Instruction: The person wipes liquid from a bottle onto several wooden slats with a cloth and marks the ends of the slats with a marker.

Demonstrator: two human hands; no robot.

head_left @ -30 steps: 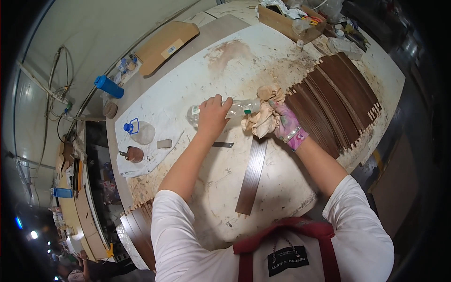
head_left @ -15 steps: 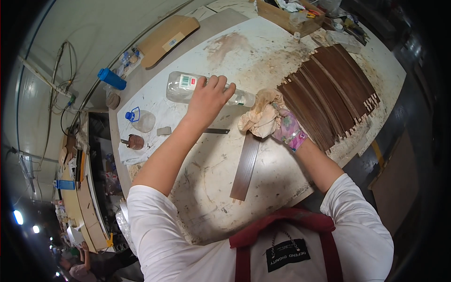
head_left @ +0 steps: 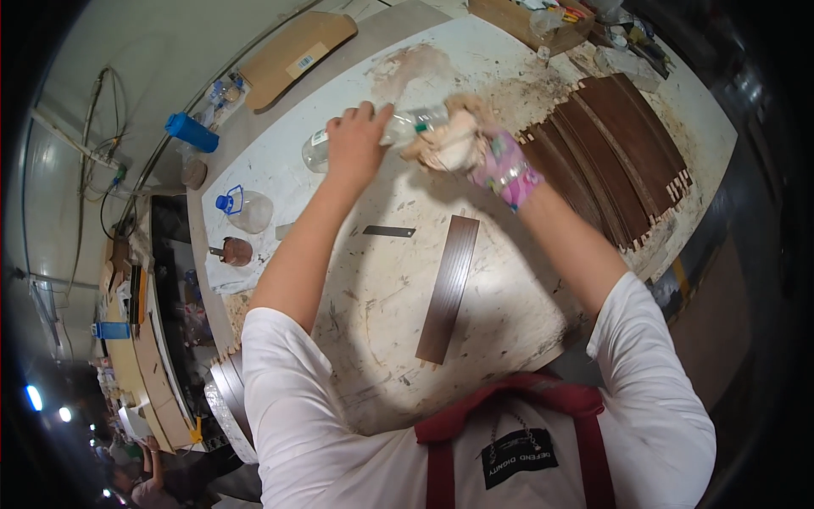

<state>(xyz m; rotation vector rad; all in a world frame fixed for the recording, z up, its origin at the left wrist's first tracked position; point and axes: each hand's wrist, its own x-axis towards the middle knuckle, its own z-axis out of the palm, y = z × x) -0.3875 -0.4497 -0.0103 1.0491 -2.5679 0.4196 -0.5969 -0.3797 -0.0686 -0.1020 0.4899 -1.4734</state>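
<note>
My left hand (head_left: pixel 356 146) is wrapped round a clear bottle (head_left: pixel 404 127), which lies nearly sideways above the table with its neck toward the right. The bottle's neck end meets a crumpled cream rag (head_left: pixel 452 146), which hides its mouth. My right hand (head_left: pixel 507 172), in a pink patterned glove, grips this rag; its fingers are partly covered by the cloth. Nearer to me, a dark brown wooden slat (head_left: pixel 448 288) with pegs at its near end lies on the table. A flat dark metal strip (head_left: pixel 390 231) lies to its left.
Several dark brown slats (head_left: pixel 606 157) lie side by side at the right of the worktable (head_left: pixel 373 339). On the left stand a blue-capped jug (head_left: pixel 252 212), a brown-stained pot (head_left: pixel 236 251) and a blue bottle (head_left: pixel 192 132). A cardboard box (head_left: pixel 530 25) sits at the back.
Both hands have moved up and away from me, with the bottle and rag. The slat's far end, covered by the rag before, now shows.
</note>
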